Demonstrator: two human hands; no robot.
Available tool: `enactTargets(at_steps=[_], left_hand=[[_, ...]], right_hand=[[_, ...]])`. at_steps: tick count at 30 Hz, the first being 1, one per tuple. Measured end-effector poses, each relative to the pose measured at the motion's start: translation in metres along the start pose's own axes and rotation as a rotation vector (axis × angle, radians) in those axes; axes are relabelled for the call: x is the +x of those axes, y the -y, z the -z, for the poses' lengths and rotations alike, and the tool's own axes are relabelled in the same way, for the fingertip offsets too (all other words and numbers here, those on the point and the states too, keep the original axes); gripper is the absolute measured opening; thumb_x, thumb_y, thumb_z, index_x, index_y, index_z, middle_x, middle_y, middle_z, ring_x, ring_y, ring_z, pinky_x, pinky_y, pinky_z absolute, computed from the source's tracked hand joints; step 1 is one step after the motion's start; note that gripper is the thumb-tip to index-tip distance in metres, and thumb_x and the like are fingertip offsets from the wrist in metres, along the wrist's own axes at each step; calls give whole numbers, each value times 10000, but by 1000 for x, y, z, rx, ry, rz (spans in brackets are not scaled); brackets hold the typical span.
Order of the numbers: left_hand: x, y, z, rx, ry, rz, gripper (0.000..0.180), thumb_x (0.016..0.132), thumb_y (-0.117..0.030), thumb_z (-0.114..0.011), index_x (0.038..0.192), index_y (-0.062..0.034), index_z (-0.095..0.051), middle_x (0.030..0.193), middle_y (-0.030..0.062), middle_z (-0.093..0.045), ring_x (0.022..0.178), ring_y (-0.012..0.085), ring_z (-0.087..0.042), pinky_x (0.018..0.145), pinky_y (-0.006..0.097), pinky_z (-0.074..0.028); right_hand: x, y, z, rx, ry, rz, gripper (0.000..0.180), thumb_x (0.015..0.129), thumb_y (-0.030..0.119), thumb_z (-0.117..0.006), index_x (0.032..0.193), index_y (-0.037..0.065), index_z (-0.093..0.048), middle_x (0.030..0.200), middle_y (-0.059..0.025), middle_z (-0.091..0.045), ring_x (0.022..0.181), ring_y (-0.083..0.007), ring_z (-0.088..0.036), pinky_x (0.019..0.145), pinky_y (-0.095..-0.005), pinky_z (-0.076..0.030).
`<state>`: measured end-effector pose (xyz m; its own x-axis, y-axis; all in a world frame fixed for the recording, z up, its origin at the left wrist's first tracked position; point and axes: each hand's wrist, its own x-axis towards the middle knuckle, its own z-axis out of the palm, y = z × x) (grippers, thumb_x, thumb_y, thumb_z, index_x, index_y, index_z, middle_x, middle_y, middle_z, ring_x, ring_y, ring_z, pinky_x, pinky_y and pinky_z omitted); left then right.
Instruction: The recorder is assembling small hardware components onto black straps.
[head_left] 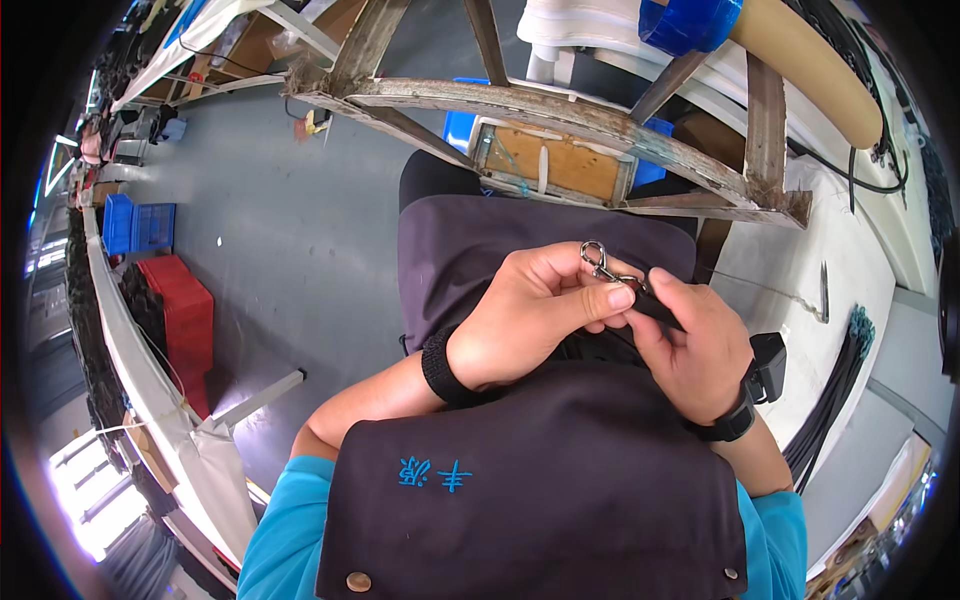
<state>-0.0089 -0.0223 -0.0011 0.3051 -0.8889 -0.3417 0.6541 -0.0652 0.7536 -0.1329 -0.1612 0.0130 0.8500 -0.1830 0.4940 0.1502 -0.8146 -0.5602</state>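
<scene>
Above my lap, a shiny metal snap hook (597,258) sticks up from the fingertips of my left hand (535,315), which is closed in a pinch around its lower part. A black strap (655,311) runs from beside the hook into my right hand (703,345). The thumb and fingers of that hand are closed on the strap. Both hands are close together, and the fingers partly hide where hook and strap meet. Behind them lies my dark apron (480,240).
A worn metal frame (560,115) stands just ahead. On the right, a bundle of black cords (832,395) with teal ends and a thin hooked rod (824,292) lie on a white surface (770,250). Red bins (182,310) and a blue crate (140,225) stand at left.
</scene>
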Motion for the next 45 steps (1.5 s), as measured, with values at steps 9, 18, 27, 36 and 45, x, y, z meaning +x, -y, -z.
enactTargets(at_steps=[9,18,27,36,45], left_hand=[[19,11,-1,-14,28,-310,128,850,37,-592,969,-7,-603,1028,104,-644,936,147,-614,854,301,-522],[19,16,2,52,76,-353,186,852,-5,-612,1038,-7,-599,1050,114,-642,928,149,-616,824,301,-532],[29,-6,21,92,55,-209,392,851,-93,-642,1209,-17,-502,1138,94,-567,1042,160,-546,887,299,-448],[47,5,-1,203,-163,-437,72,876,-13,-577,946,-5,-593,907,44,-631,838,110,-584,784,252,-475],[-10,1,-12,-62,-80,-172,145,876,-31,-600,1006,-31,-534,926,54,-638,872,115,-623,767,242,-511]], right_hand=[[7,-8,2,-6,-47,-5,375,688,-4,-746,1027,-19,-589,728,-122,-623,595,-221,-616,506,-292,-494],[3,-13,5,9,-61,59,390,672,15,-764,1025,-6,-600,738,-119,-630,586,-225,-614,479,-291,-478],[1,-10,18,140,-73,-186,344,701,84,-768,1011,34,-627,731,-78,-611,606,-180,-573,524,-245,-437],[9,-7,6,491,-183,-330,285,770,34,-715,1027,-22,-608,803,-68,-599,704,-111,-557,619,-214,-440],[14,-9,-3,341,-93,-225,278,752,24,-718,1013,7,-628,756,-76,-612,655,-144,-576,589,-236,-454]])
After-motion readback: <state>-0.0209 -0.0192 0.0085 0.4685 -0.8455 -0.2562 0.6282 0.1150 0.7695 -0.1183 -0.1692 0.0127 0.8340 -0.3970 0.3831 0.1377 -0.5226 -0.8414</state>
